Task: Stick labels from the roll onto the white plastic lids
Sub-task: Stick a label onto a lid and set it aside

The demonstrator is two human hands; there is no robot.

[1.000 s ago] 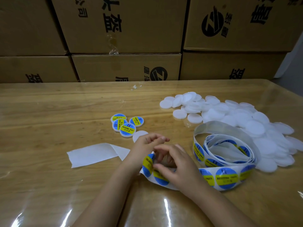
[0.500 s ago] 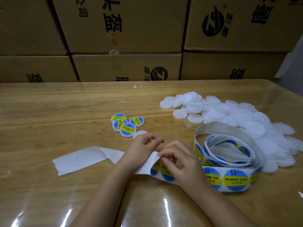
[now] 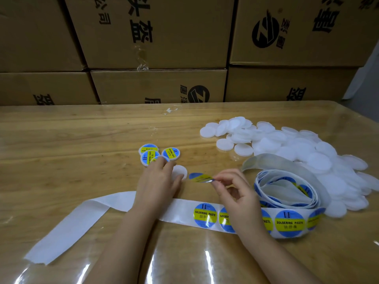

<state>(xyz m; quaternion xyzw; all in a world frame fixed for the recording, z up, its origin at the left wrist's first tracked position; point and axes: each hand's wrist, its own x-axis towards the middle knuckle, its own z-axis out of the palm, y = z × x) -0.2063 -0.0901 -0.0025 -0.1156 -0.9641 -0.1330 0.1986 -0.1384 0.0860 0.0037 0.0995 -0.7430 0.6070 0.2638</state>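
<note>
My right hand (image 3: pixel 235 193) pinches a peeled blue and yellow label (image 3: pixel 200 177) by its edge, holding it in the air just right of a bare white lid (image 3: pixel 180 171). My left hand (image 3: pixel 159 179) grips that lid on the table between fingers and thumb. The label roll (image 3: pixel 287 191) lies loosely coiled to the right, and its strip (image 3: pixel 205 215) runs under both wrists, with round labels on it. The empty backing paper (image 3: pixel 67 228) trails to the left. A heap of white lids (image 3: pixel 297 150) lies at the back right.
Several labelled lids (image 3: pixel 158 154) sit in a cluster just beyond my left hand. Stacked cardboard boxes (image 3: pixel 160 58) wall off the far edge of the wooden table (image 3: pixel 61 150), which has a clear plastic cover.
My right hand peeled a label off the strip and lifted it toward the lid. My left hand let go of the backing and moved up onto the bare lid. The strip now lies flat.
</note>
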